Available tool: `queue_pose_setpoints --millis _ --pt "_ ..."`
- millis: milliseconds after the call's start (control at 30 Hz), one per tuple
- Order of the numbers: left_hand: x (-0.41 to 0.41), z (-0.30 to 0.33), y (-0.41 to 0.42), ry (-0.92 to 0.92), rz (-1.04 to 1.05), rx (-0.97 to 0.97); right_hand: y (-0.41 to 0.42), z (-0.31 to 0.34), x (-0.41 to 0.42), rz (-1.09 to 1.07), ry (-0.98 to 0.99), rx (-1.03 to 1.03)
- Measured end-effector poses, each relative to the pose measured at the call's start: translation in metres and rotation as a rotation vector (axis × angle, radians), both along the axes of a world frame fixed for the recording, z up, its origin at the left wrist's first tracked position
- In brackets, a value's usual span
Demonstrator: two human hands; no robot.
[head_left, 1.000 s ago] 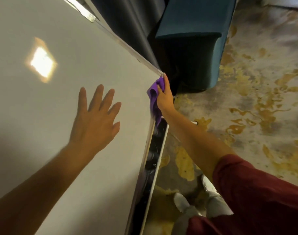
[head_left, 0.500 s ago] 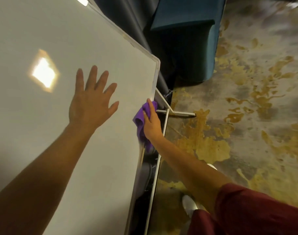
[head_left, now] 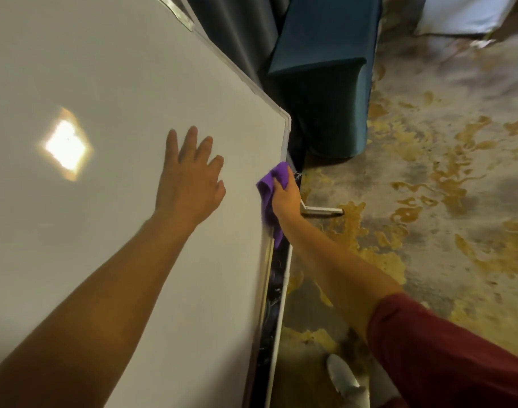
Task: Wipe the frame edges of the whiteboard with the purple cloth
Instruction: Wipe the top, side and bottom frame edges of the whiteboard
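**Cloth pressed to the whiteboard's right edge, other hand flat on the board**

The whiteboard [head_left: 110, 92] fills the left and middle of the view, its pale surface carrying a bright square reflection on the left. Its grey frame edge [head_left: 285, 136] runs down the right side from a rounded far corner toward the near bottom of the view. To the right lies a mottled floor [head_left: 428, 178] with yellow-brown patches, and a dark teal seat [head_left: 325, 69] stands at the far side, just beyond the board's corner. A metal stand foot [head_left: 322, 212] sticks out to the right from behind the board, low down.

The left hand [head_left: 190, 184] rests flat on the board face with fingers spread open, holding nothing, a little to the left of the frame edge. The right hand [head_left: 285, 195] is just right of it, at the frame edge below the corner, its fingers curled closed around the purple cloth [head_left: 268, 187]. The cloth is bunched under that hand against the edge, with a tail hanging down along the frame toward the near side. A dark red sleeve [head_left: 443, 348] covers the right upper arm at the near right.
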State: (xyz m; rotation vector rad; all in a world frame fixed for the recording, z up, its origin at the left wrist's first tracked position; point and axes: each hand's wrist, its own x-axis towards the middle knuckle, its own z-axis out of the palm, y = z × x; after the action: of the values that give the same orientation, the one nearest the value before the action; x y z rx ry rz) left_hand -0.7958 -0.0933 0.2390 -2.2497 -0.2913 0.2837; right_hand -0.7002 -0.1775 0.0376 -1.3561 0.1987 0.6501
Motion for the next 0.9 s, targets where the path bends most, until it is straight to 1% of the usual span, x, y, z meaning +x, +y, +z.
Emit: queue_pose_setpoints --millis 100,233,333,433,567,700,767,833,900 --pt "0.004 0.001 0.0 -0.003 0.001 -0.031 0.016 0.011 0.056 -0.015 -0.059 0.0" --pt "0.019 0.001 0.005 -0.004 0.004 -0.039 0.037 0.022 0.128 0.053 -0.091 -0.07" --pt "0.026 -0.003 0.01 0.013 0.016 -0.007 0.049 0.016 0.153 0.121 -0.097 -0.125" --pt "0.029 -0.009 0.013 0.005 0.041 0.003 0.055 0.005 0.149 0.145 -0.121 -0.136" --pt "0.023 -0.015 0.017 0.011 0.041 0.044 0.054 -0.004 0.138 0.136 -0.084 -0.079" --pt "0.023 -0.015 0.017 0.012 0.051 0.053 0.042 -0.009 0.103 0.109 -0.023 0.009" --pt "0.024 -0.016 0.015 0.02 0.048 0.071 0.033 -0.011 0.08 0.125 -0.003 0.018" --pt "0.022 -0.013 0.011 0.019 0.053 0.045 0.022 -0.012 0.058 0.14 -0.017 0.006" --pt "0.016 -0.01 0.005 0.0 0.064 -0.022 0.012 -0.012 0.035 0.162 -0.02 0.007"
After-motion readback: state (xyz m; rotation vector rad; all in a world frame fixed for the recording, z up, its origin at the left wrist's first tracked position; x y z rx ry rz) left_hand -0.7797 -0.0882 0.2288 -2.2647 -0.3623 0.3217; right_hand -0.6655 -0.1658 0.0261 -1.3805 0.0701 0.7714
